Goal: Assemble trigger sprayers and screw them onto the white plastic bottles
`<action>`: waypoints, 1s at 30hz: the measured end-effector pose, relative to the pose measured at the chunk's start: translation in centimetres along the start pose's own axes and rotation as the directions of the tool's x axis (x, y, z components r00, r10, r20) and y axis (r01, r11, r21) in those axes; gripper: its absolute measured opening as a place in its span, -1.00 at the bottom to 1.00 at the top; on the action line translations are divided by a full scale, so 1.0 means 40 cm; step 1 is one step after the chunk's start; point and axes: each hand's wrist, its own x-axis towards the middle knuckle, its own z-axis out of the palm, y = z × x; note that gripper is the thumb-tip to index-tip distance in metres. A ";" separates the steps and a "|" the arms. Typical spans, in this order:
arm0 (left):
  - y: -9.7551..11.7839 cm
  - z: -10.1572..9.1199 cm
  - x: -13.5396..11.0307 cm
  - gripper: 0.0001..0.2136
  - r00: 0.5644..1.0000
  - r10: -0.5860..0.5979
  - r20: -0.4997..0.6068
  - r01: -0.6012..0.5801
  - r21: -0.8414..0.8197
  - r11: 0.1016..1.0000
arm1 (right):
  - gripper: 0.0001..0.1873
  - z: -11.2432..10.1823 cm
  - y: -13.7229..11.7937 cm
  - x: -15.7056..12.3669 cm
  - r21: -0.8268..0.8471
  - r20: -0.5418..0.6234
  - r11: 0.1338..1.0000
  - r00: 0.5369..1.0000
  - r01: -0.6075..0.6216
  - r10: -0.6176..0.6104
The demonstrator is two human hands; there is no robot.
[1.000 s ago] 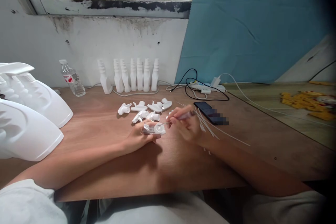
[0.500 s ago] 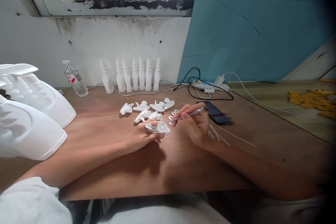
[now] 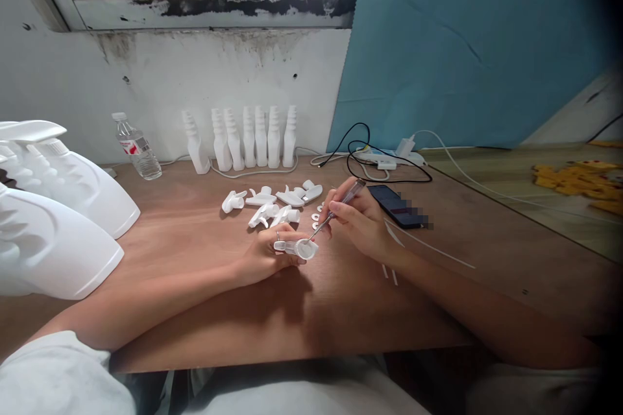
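A white trigger spray head (image 3: 305, 249) is held in my left hand (image 3: 270, 255), its round cap opening facing up toward me. My right hand (image 3: 359, 220) grips a thin screwdriver (image 3: 344, 197) by its handle, and the metal tip reaches into the opening. Several more white spray heads (image 3: 263, 214) lie on the table just beyond my left hand. Small white ring washers (image 3: 315, 216) sit beside my right fingers, partly hidden by them. Thin white tubes (image 3: 428, 243) lie under and beside my right forearm.
Several small white bottles (image 3: 248, 142) stand along the wall, near a clear water bottle (image 3: 141, 152). Large white spray bottles (image 3: 63, 240) stand at left. A dark phone (image 3: 396, 206), a power strip (image 3: 389, 159) and cables (image 3: 360, 142) lie at right.
The screwdriver has tilted steeper, its tip now further inside the cap opening. My left hand has turned the spray head slightly and moved it a little toward me and right.
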 end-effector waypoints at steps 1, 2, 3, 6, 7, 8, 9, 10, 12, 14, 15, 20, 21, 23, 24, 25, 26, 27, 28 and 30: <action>-0.001 -0.001 0.000 -0.69 1.000 0.006 -0.005 -0.006 0.023 1.000 | -0.86 -0.004 0.001 0.003 0.016 0.007 1.000 1.000 -0.019 0.019; -0.003 -0.001 0.000 -0.69 1.000 0.003 -0.016 -0.003 0.039 0.999 | -0.87 -0.006 0.002 0.005 0.017 0.017 0.999 1.000 -0.027 0.027; -0.003 -0.002 0.000 -0.69 0.999 -0.006 -0.034 0.008 0.051 0.999 | -0.88 -0.008 0.001 0.005 0.001 0.033 1.000 0.999 -0.022 0.022; -0.002 -0.002 0.001 -0.69 0.993 -0.039 -0.107 0.048 0.075 0.996 | -0.88 -0.007 -0.003 -0.003 -0.091 0.119 0.996 0.993 0.016 -0.005; 0.000 -0.001 0.001 -0.68 0.992 -0.047 -0.118 0.055 0.069 0.996 | -0.88 -0.005 -0.003 -0.006 -0.107 0.138 0.994 0.990 0.018 -0.003; 0.003 -0.001 0.001 -0.68 0.992 -0.050 -0.113 0.057 0.058 0.997 | -0.88 -0.003 -0.002 -0.010 -0.109 0.143 0.994 0.990 0.006 0.010; 0.005 -0.001 0.001 -0.68 0.994 -0.052 -0.100 0.056 0.041 0.998 | -0.87 -0.001 0.001 -0.012 -0.097 0.128 0.995 0.991 -0.017 0.029; 0.007 -0.001 0.001 -0.67 0.995 -0.054 -0.082 0.056 0.023 0.998 | -0.87 0.001 0.005 -0.014 -0.074 0.095 0.996 0.994 -0.047 0.054; 0.007 -0.001 0.002 -0.65 0.995 -0.075 -0.070 0.075 -0.012 0.997 | -0.85 0.003 0.015 -0.013 -0.016 0.005 0.995 0.996 -0.094 0.095; 0.004 -0.003 0.004 -0.64 0.990 -0.117 -0.081 0.112 -0.058 0.992 | -0.83 0.005 0.023 -0.009 0.036 -0.067 0.993 0.991 -0.115 0.117; 0.001 -0.004 0.005 -0.63 0.987 -0.135 -0.088 0.129 -0.074 0.989 | -0.82 0.006 0.026 -0.006 0.061 -0.094 0.991 0.988 -0.121 0.126; -0.012 -0.008 0.008 -0.65 0.982 -0.161 -0.097 0.153 -0.091 0.984 | -0.81 0.009 0.032 0.002 0.168 -0.161 0.974 0.970 -0.155 0.182; -0.013 -0.007 0.008 -0.65 0.982 -0.165 -0.094 0.155 -0.105 0.982 | -0.81 0.009 0.032 0.002 0.185 -0.157 0.968 0.968 -0.168 0.198; -0.012 -0.006 0.008 -0.65 0.982 -0.167 -0.086 0.156 -0.125 0.980 | -0.82 0.007 0.034 0.003 0.215 -0.142 0.956 0.962 -0.201 0.234; -0.011 -0.006 0.008 -0.65 0.983 -0.165 -0.083 0.154 -0.128 0.980 | -0.82 0.006 0.035 0.004 0.229 -0.137 0.948 0.957 -0.221 0.257; -0.010 -0.005 0.008 -0.65 0.984 -0.162 -0.078 0.151 -0.125 0.980 | -0.81 0.005 0.037 0.004 0.241 -0.136 0.939 0.949 -0.246 0.283; -0.008 -0.005 0.008 -0.66 0.984 -0.160 -0.074 0.150 -0.121 0.981 | -0.80 0.003 0.039 0.005 0.253 -0.141 0.929 0.939 -0.271 0.313; -0.006 -0.005 0.008 -0.66 0.984 -0.160 -0.072 0.151 -0.118 0.981 | -0.80 0.001 0.041 0.006 0.266 -0.146 0.918 0.928 -0.296 0.342; -0.005 -0.005 0.008 -0.66 0.984 -0.164 -0.071 0.155 -0.118 0.981 | -0.80 -0.001 0.044 0.007 0.280 -0.151 0.906 0.917 -0.317 0.368; -0.002 -0.005 0.008 -0.65 0.982 -0.175 -0.071 0.166 -0.114 0.980 | -0.82 -0.006 0.050 0.009 0.313 -0.149 0.881 0.898 -0.355 0.415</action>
